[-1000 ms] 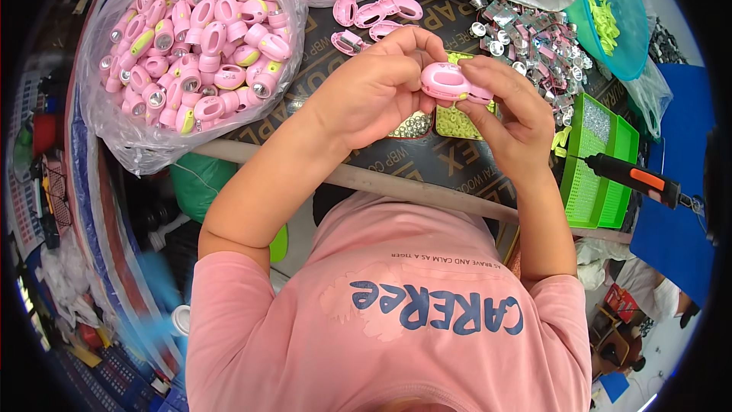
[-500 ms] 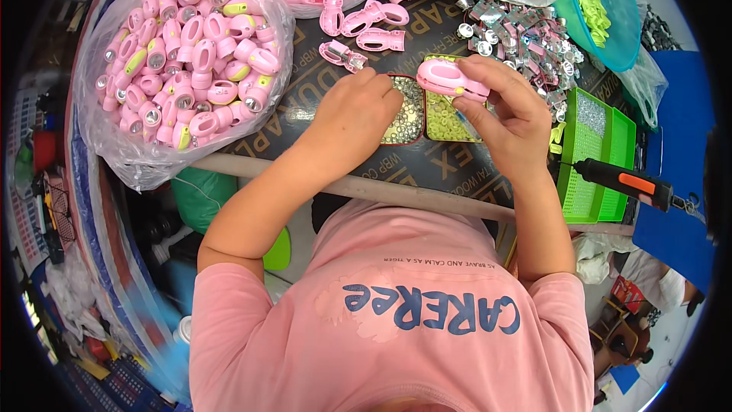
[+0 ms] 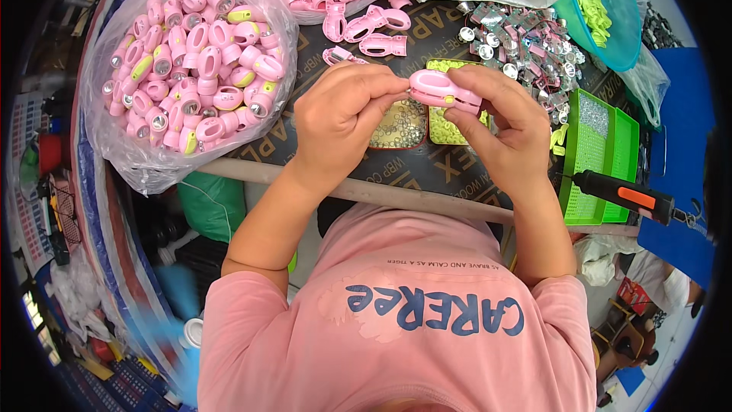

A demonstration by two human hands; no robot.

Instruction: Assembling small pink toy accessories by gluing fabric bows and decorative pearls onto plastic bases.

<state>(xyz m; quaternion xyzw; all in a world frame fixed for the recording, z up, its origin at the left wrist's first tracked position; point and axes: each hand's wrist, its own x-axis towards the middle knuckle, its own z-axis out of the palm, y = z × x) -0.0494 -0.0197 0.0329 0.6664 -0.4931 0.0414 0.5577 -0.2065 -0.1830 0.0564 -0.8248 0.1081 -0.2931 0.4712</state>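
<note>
Head view. The pink plastic torch casing [image 3: 438, 90] was up above the tabletop [image 3: 309, 46], a dark board with gold lettering, roughly centred between the person's two hands. Its long axis ran nearly left to right, dipping slightly toward the right. The rounded end, with the oval opening near it, pointed left; the other end pointed toward the right palm and was partly covered by fingers. A small yellow-green button [image 3: 449, 99] sat on the side nearer the wearer.

Right hand [image 3: 499, 111]: holding the casing, thumb below, fingers above, gap between them only as wide as the casing. Left hand [image 3: 339, 114]: thumb and fingertips drawn narrowly together, right at the casing's rounded tip. Could not tell whether they pinched the casing or some small part.

Below the hands stood a red-rimmed tin [image 3: 398, 147] of small silvery round parts; just beside it, to the right, a tin [image 3: 457, 143] of small yellow-green plastic pieces. Beyond lay loose pink plastic half-shells [image 3: 383, 46]; right of these, a heap of silvery metal parts and round reflectors [image 3: 526, 46].

Far left: clear plastic bag [image 3: 149, 175] filled with pink torches [image 3: 207, 61], pointing every way. Far right: bright green plastic tray [image 3: 583, 220], with a black-and-orange electric screwdriver [image 3: 629, 192] lying across it, tip toward the left. A translucent teal bowl [image 3: 634, 19] behind held yellow-green strips [image 3: 595, 15].
</note>
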